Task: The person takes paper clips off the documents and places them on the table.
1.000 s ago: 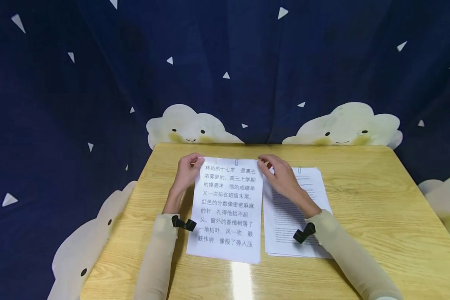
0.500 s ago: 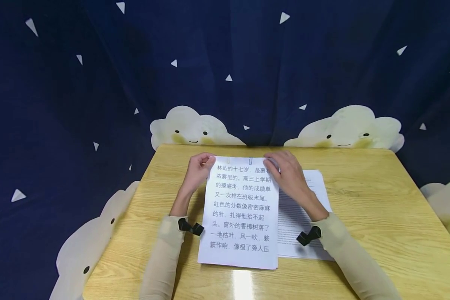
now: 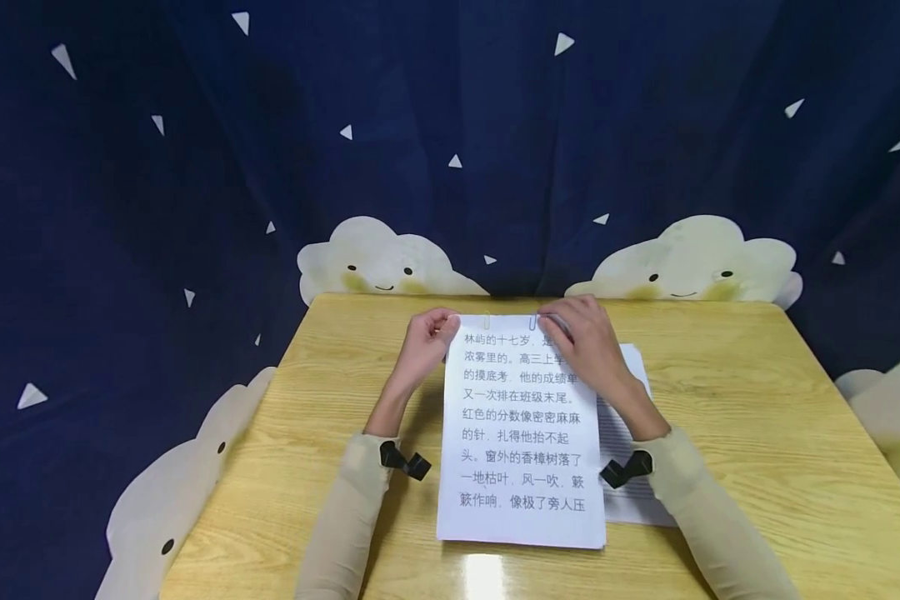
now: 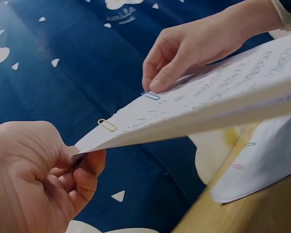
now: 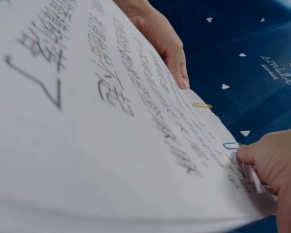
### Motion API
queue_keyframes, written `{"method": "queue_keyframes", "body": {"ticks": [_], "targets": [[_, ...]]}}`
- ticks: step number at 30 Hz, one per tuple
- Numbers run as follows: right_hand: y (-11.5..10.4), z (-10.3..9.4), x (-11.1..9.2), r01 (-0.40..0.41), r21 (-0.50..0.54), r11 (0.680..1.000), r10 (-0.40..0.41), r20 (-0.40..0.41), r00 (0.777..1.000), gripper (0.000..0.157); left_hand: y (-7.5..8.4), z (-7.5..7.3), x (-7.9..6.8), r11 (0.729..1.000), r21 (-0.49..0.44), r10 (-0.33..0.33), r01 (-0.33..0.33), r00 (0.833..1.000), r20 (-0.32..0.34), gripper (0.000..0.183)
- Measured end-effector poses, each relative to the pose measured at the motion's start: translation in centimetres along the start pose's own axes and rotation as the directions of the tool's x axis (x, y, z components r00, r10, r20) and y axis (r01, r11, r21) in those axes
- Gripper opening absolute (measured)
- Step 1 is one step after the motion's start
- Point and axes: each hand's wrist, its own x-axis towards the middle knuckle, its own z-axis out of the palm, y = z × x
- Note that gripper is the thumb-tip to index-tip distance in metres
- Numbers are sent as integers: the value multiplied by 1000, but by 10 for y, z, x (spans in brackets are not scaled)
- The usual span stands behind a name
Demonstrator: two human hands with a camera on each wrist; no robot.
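A sheaf of white paper (image 3: 521, 527) printed with large Chinese characters is raised and tilted in front of me. My left hand (image 3: 423, 343) pinches its top left corner between thumb and fingers. Along the top edge sit a yellow paper clip (image 4: 107, 125) and, farther right, a blue paper clip (image 4: 151, 96). My right hand (image 3: 587, 340) grips the top edge beside the blue clip, thumb on the printed face and fingers hidden behind. In the right wrist view the thumb tip overlaps the blue clip's end.
Behind the raised sheaf, a second sheaf (image 3: 640, 510) of printed paper lies on the wooden table (image 3: 750, 433), partly covered. A green paper clip (image 4: 250, 144) and a pink paper clip (image 4: 237, 166) show on its edge. A dark blue curtain (image 3: 390, 75) hangs beyond the table.
Both hands have carried the sheaf rightward, so it now overlaps more of the second sheaf. My right hand has shifted along its top edge from the right corner to the blue clip.
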Motion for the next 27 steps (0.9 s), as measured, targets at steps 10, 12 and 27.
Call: {"method": "queue_keyframes", "body": {"ticks": [10,12,27], "targets": [[4,-10,1,-38,-9,999,38,14,999,12,-3,14,-3,999,2,37,-37,999,6,22],[4,-11,2,-33,-3,999,33,13,999,12,-4,14,-2,999,-4,41,-41,999,4,22],[2,-17,3,4,37,999,-6,43,999,4,-9,18,-2,999,-18,38,-38,999,14,21]]}}
